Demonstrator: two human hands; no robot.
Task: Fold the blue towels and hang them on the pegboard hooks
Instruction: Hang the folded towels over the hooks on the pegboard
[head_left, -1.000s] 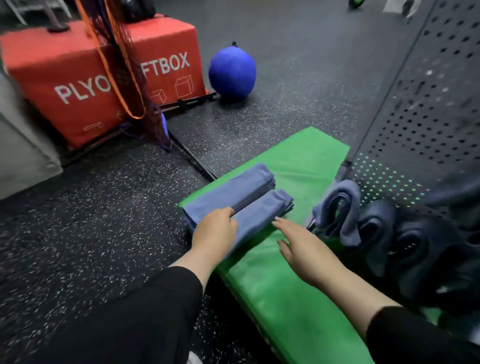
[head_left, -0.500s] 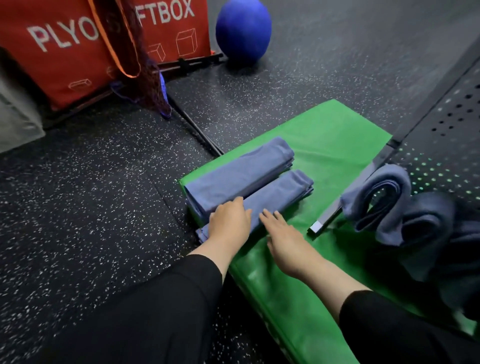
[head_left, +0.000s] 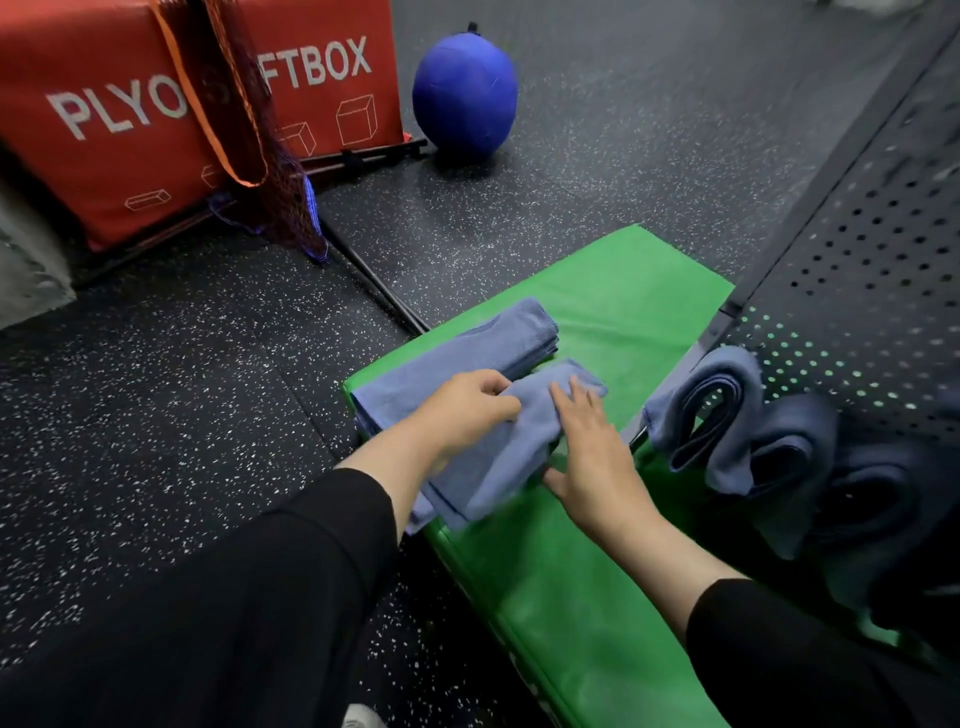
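The left hand (head_left: 462, 408) has its fingers curled in a grip on the near folded towel (head_left: 498, 447), pinching the cloth at the upper edge of the fold. The right hand (head_left: 592, 452) lies with fingers straight on top of the same towel, thumb tucked at its lower edge, pressing rather than clasping. This towel sits at an angle across the near corner of the green mat (head_left: 597, 571), touching a second folded towel (head_left: 467, 348) that lies just behind it.

The step in hand looks like lifting the near towel to carry it to the pegboard (head_left: 872, 270). To do it well, the layers should be gathered together before the lift, so the fold does not slide open; the flat right hand would do better slipped under the bundle, with the left keeping the edges aligned. Lifting from the middle would let both ends droop evenly, ready to go over a hook. The cloth is soft and limp, so a one-sided pull could unroll it.

Several hung towels (head_left: 727, 415) already droop in loops at the foot of the pegboard, to the right; the hooks themselves are hidden by the cloth.

The mat rests on a dark speckled floor (head_left: 182, 389). Beyond it stand a red box (head_left: 104, 130) with white lettering, a net bag (head_left: 260, 156) with an orange strap hanging before it, and a blue ball (head_left: 465, 88).
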